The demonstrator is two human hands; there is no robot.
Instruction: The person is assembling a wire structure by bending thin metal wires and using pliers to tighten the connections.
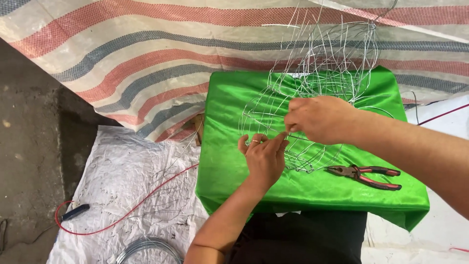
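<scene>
A thin silver wire frame (317, 73), shaped like a cage of curved ribs, rests on a surface covered in bright green cloth (229, 161). My left hand (264, 157), with a ring on one finger, pinches a wire at the frame's near edge. My right hand (320, 119) comes in from the right and grips the same wire just above the left fingers. The two hands nearly touch. Red-handled pliers (364, 174) lie on the cloth, to the right of my hands.
A striped red, blue and white tarpaulin (146, 54) hangs behind. White sheeting (127, 171) covers the floor at left, with a red cable (122, 217), loose wire pieces, a coil of wire (149, 247) and a dark small tool (74, 212).
</scene>
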